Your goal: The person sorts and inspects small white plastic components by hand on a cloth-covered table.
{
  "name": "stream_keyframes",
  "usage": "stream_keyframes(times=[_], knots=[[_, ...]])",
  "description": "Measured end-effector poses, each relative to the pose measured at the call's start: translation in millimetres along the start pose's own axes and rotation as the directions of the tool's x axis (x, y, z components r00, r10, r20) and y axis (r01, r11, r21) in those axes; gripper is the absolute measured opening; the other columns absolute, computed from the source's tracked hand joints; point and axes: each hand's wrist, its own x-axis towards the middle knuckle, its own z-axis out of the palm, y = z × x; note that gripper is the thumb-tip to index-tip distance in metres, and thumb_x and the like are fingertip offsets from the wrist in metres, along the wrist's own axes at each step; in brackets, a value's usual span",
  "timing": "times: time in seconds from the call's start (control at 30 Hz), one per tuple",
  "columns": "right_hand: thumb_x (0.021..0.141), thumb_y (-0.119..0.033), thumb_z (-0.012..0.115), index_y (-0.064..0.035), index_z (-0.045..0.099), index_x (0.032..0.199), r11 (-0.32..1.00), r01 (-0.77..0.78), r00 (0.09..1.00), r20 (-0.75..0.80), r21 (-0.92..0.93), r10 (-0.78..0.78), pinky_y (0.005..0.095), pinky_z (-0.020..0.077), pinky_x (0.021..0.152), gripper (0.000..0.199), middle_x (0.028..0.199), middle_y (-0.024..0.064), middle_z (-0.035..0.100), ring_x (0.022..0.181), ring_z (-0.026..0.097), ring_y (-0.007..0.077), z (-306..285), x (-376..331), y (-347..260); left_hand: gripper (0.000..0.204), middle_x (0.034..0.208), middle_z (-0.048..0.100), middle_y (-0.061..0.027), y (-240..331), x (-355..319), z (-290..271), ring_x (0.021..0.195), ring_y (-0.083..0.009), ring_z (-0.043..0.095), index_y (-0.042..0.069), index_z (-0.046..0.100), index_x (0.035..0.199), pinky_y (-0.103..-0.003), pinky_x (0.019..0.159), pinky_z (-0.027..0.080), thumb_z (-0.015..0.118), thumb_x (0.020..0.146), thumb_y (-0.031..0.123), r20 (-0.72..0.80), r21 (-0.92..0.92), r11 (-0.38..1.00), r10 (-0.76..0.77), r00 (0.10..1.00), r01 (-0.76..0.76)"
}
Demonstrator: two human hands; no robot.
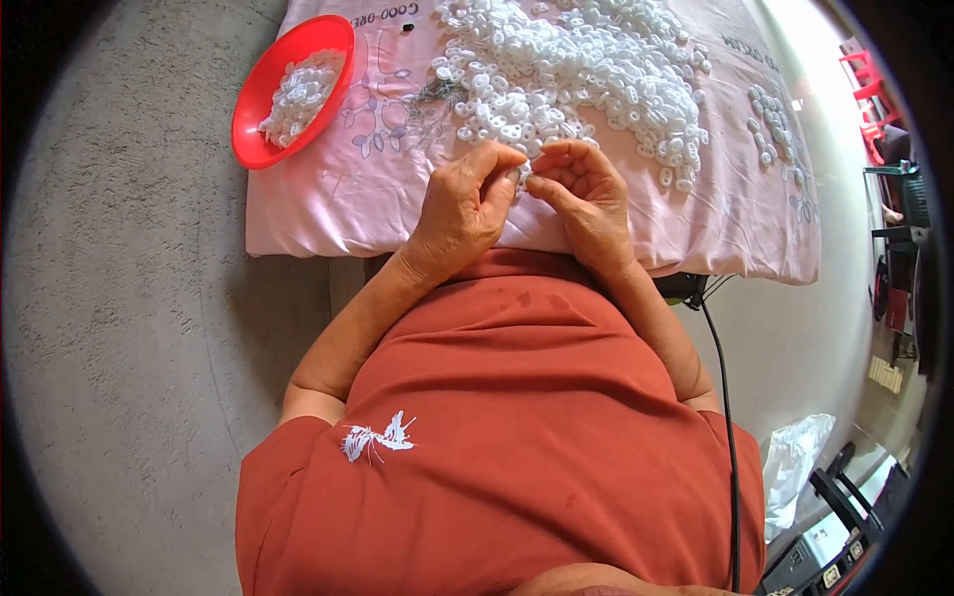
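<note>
A big heap of small white plastic rings (576, 70) lies on a pink cloth (715, 209) spread over a low table. My left hand (462, 209) and my right hand (586, 194) meet at the cloth's near edge. Both pinch one small white plastic piece (524, 174) between their fingertips. A red round bowl (260, 104) at the cloth's far left corner holds more white pieces (298, 91).
A smaller group of white rings (770, 124) lies on the cloth's right side. A black cable (723, 397) runs down at my right. A white plastic bag (795, 462) and dark equipment (845, 517) sit at lower right. Grey floor (119, 328) lies to the left.
</note>
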Motion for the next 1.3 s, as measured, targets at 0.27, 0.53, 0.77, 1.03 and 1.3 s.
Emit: stream_keyframes(times=[0.27, 0.53, 0.77, 1.03, 1.3], knots=[[0.084, 0.007, 0.064, 0.0017, 0.059, 0.110, 0.996, -0.066, 0.998, 0.001, -0.056, 0.066, 0.0239, 0.0514, 0.083, 0.028, 0.096, 0.0052, 0.065, 0.089, 0.062, 0.0109, -2, -4, 0, 0.009, 0.076, 0.064, -0.0085, 2, 1, -1, 0.068, -0.0114, 0.062, -0.001, 0.059, 0.099, -0.026, 0.060, 0.049, 0.055, 0.091, 0.000, 0.025, 0.001, 1.000, -0.029, 0.999, 0.029], [0.085, 0.007, 0.062, 0.0027, 0.062, 0.111, 0.999, -0.038, 0.999, 0.009, 0.025, 0.038, 0.0258, 0.0513, 0.086, 0.026, 0.100, 0.0076, 0.066, 0.093, 0.063, 0.0126, 0, -1, -1, 0.019, 0.075, 0.063, -0.0081, -5, 10, -5, 0.068, -0.0118, 0.061, -0.001, 0.054, 0.110, -0.027, 0.060, 0.048, 0.057, 0.092, 0.004, 0.104, 0.001, 0.999, -0.034, 0.994, 0.034], [0.087, 0.006, 0.061, 0.0028, 0.062, 0.115, 0.999, -0.047, 0.997, -0.054, 0.025, 0.048, 0.0247, 0.0503, 0.085, 0.029, 0.098, 0.0037, 0.063, 0.090, 0.061, 0.0106, -8, -2, 4, 0.048, 0.067, 0.054, -0.0070, 27, 60, -32, 0.059, -0.0121, 0.052, 0.001, 0.042, 0.136, -0.030, 0.056, 0.044, 0.059, 0.092, 0.011, 0.137, 0.127, 0.992, -0.009, 0.991, -0.008], [0.088, 0.003, 0.061, 0.0028, 0.060, 0.117, 0.997, 0.030, 0.998, -0.063, 0.066, -0.026, 0.0232, 0.0482, 0.082, 0.029, 0.107, 0.0051, 0.062, 0.089, 0.060, 0.0094, -11, -2, 8, 0.047, 0.080, 0.060, -0.0121, 24, 45, -17, 0.063, -0.0215, 0.060, 0.001, 0.053, 0.122, -0.034, 0.058, 0.049, 0.071, 0.080, 0.011, 0.284, 0.128, 0.980, 0.113, 0.952, -0.154], [0.087, 0.001, 0.063, 0.0008, 0.061, 0.113, 0.989, -0.022, 0.994, -0.107, 0.146, 0.037, 0.0214, 0.0479, 0.077, 0.026, 0.098, 0.0038, 0.066, 0.086, 0.060, 0.0088, -12, -1, 9, 0.044, 0.095, 0.061, -0.0140, 14, 29, -8, 0.074, -0.0253, 0.061, 0.002, 0.056, 0.116, -0.033, 0.064, 0.051, 0.072, 0.075, 0.003, 0.208, 0.167, 0.952, 0.219, 0.953, -0.256]])
